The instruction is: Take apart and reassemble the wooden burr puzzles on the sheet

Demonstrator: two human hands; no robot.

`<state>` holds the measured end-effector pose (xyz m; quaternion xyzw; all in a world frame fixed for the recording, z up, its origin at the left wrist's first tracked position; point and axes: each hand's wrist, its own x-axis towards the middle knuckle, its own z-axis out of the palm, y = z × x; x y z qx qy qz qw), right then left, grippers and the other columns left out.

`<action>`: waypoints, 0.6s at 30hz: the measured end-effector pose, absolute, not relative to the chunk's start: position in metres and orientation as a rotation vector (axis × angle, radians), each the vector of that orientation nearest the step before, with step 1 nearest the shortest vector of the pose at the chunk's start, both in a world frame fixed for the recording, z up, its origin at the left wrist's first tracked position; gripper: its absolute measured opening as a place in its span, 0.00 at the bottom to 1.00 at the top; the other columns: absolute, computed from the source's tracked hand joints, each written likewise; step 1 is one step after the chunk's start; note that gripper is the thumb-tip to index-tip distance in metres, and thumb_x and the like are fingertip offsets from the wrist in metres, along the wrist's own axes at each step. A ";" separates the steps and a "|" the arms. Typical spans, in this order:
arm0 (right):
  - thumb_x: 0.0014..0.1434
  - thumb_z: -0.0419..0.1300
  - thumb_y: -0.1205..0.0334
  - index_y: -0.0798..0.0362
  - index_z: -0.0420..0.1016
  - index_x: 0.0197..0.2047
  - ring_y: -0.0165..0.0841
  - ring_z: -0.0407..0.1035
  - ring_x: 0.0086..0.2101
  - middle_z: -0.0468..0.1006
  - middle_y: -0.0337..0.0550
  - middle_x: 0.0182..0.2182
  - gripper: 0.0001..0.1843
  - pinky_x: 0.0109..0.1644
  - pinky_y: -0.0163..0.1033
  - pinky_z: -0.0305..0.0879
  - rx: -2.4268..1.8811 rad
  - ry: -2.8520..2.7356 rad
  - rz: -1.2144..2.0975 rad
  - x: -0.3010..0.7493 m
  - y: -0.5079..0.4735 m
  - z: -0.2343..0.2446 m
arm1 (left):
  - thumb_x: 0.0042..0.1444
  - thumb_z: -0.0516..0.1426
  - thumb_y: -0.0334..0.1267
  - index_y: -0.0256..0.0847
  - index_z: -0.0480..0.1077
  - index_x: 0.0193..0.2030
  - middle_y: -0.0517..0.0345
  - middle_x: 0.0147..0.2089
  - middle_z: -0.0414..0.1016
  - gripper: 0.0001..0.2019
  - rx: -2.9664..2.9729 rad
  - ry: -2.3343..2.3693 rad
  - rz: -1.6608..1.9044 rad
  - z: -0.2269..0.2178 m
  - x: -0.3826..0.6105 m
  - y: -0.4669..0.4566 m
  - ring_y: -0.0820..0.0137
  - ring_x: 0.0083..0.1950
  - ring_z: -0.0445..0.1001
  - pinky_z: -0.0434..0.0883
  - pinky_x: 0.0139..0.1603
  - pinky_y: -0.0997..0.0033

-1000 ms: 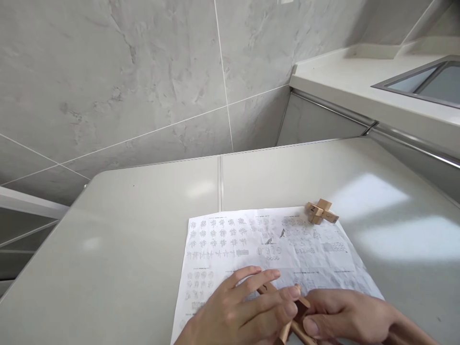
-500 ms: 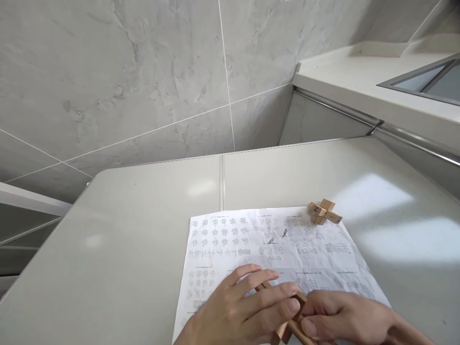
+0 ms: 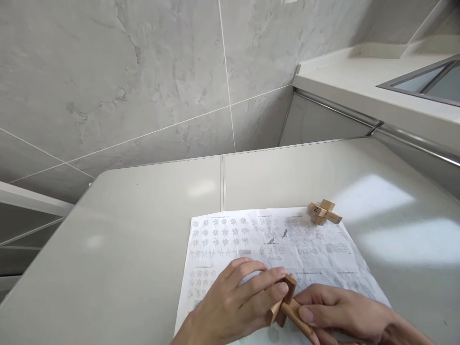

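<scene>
At the bottom of the view, my left hand [image 3: 240, 299] is closed around a cluster of wooden puzzle pieces [image 3: 289, 283], its fingers covering much of them. My right hand [image 3: 334, 309] pinches a long wooden stick [image 3: 297, 317] that slants down to the right from the cluster. The stick touches the other pieces; how they interlock is hidden. Beneath both hands lies a creased white instruction sheet [image 3: 223, 230] printed with small assembly diagrams. An assembled wooden cross-shaped puzzle [image 3: 324, 212] with black letters rests on the sheet's far right corner.
The pale table [image 3: 151, 239] has a seam [image 3: 222, 182] running away from me. A grey tiled wall [image 3: 161, 72] stands behind it. To the right is a white ledge [image 3: 334, 76] with a framed pane; a white metal frame [image 3: 32, 201] is at the left.
The wooden pieces have been tilted and lifted slightly, so more of them shows between my hands. My left fingers have shifted a little left, and the long stick is more exposed.
</scene>
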<state>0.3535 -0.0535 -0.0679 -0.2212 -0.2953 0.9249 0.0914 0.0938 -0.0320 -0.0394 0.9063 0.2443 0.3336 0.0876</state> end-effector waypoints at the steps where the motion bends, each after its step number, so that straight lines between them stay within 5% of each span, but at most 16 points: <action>1: 0.69 0.66 0.36 0.54 0.77 0.34 0.22 0.49 0.06 0.65 0.25 0.10 0.28 0.08 0.26 0.47 -0.669 -0.846 2.714 0.354 -0.053 -0.068 | 0.69 0.64 0.29 0.44 0.63 0.70 0.58 0.61 0.84 0.27 2.702 0.756 0.957 -0.040 0.093 -0.031 0.66 0.61 0.81 0.81 0.64 0.61; 7: 0.72 0.64 0.36 0.53 0.77 0.37 0.20 0.41 0.10 0.58 0.22 0.11 0.26 0.14 0.26 0.45 -0.863 -0.633 2.379 0.359 -0.048 -0.061 | 0.75 0.60 0.33 0.42 0.50 0.81 0.41 0.75 0.69 0.34 2.618 1.012 0.773 -0.044 0.087 -0.031 0.54 0.77 0.68 0.77 0.71 0.47; 18: 0.75 0.63 0.41 0.52 0.77 0.40 0.19 0.40 0.15 0.57 0.24 0.16 0.22 0.20 0.27 0.47 -1.083 -0.476 1.886 0.353 -0.040 -0.054 | 0.77 0.57 0.38 0.43 0.53 0.82 0.42 0.81 0.60 0.31 2.578 1.021 0.411 -0.052 0.087 -0.033 0.52 0.82 0.60 0.75 0.74 0.43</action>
